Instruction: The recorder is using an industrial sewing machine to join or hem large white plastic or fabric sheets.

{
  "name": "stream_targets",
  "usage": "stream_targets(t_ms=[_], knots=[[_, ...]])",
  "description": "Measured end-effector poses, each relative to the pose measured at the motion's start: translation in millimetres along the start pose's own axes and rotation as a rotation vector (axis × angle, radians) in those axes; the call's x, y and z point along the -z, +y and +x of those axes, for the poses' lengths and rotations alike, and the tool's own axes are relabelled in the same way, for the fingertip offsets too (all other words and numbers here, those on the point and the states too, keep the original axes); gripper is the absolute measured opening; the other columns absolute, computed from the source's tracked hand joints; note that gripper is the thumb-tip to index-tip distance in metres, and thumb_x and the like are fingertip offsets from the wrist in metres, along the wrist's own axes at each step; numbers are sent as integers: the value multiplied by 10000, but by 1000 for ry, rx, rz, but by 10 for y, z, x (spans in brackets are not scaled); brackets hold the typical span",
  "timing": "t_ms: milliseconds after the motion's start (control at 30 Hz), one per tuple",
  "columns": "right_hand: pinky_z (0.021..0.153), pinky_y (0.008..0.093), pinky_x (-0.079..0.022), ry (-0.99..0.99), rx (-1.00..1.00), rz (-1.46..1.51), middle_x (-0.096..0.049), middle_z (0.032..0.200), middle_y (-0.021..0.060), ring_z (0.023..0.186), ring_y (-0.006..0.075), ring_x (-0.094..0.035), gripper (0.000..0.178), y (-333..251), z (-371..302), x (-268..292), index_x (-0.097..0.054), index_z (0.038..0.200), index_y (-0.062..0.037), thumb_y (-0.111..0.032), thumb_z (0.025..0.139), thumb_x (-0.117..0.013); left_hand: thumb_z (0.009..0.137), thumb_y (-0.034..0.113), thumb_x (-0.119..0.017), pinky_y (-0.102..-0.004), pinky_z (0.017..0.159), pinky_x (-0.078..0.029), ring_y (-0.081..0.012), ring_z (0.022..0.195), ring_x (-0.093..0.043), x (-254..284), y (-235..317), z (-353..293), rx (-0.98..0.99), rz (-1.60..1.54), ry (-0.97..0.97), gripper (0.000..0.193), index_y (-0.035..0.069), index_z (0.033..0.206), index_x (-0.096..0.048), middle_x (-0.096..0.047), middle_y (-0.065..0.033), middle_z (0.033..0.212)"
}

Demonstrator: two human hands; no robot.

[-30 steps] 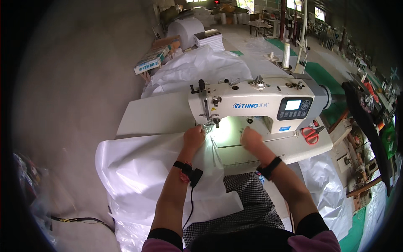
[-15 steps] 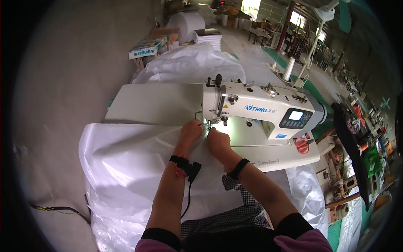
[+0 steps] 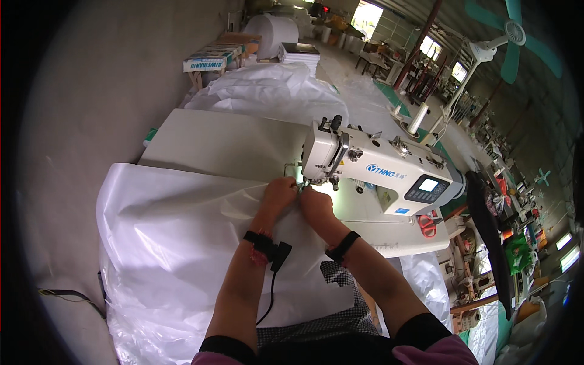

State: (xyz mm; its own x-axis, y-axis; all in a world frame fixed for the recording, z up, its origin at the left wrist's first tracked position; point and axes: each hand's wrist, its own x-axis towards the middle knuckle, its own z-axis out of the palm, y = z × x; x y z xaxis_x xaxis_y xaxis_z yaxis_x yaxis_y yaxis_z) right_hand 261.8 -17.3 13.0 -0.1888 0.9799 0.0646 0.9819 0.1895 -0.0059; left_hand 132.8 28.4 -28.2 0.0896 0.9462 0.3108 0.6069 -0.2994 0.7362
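A white sewing machine [image 3: 380, 164] stands on a pale table, its lamp lighting the needle area. A large glossy white sheet [image 3: 176, 225] spreads over the table's left front and hangs down toward me. My left hand [image 3: 280, 194] is closed at the sheet's far edge, just left of the needle. Close beside it, my right hand [image 3: 317, 205] is closed in a pinch directly below the machine's head. The fingertips of both hands nearly meet there. What they pinch is too small and too hidden to make out.
Red-handled scissors [image 3: 427, 225] lie at the table's right end. A white thread cone [image 3: 417, 119] stands behind the machine. Crumpled white sheeting [image 3: 267, 91] is heaped beyond the table, with a big white roll [image 3: 272, 33] farther back. A fan [image 3: 514, 33] hangs at upper right.
The view has tilted and shifted a little, bringing more of the fan into sight. Both hands stay closed beneath the machine's head, with no clear change in their grip.
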Motion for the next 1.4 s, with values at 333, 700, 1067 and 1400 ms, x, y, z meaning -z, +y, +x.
stream_targets(t_ms=[333, 700, 1067, 1400], knots=[[635, 432, -556, 25, -53, 46, -698, 800, 175, 727, 337, -704, 215, 242, -380, 6, -583, 959, 11, -189, 885, -551, 818, 142, -549, -472, 752, -500, -406, 854, -638, 1, -2, -45, 207, -194, 192, 167, 56, 877, -679, -668, -213, 899], [726, 439, -550, 120, -395, 69, -700, 928, 165, 868, 340, -692, 329, 1563, -386, -9, -662, 992, -20, -322, 884, -589, 849, 323, -596, -485, 998, -399, -274, 1178, -549, -20, 151, -234, -349, 537, 6, 360, 125, 1143, -662, -633, -47, 1234], [670, 439, -541, -662, 453, 213, -697, 885, 167, 806, 294, -686, 198, 821, -1897, 31, -717, 924, -48, -136, 804, -586, 911, 255, -611, -495, 998, -430, -343, 1150, -588, 1507, 596, -2370, 124, 138, -161, 325, 23, 1135, -653, -641, -175, 1198], [872, 418, -481, -474, 547, 1128, -662, 1111, 173, 1023, 280, -627, 331, -851, -1102, 261, -671, 1088, -46, -236, 820, -631, 955, 273, -605, -452, 1016, -433, -424, 1216, -514, 1320, 978, -3464, 263, 441, 330, 486, -53, 1308, -529, -553, -265, 1295]])
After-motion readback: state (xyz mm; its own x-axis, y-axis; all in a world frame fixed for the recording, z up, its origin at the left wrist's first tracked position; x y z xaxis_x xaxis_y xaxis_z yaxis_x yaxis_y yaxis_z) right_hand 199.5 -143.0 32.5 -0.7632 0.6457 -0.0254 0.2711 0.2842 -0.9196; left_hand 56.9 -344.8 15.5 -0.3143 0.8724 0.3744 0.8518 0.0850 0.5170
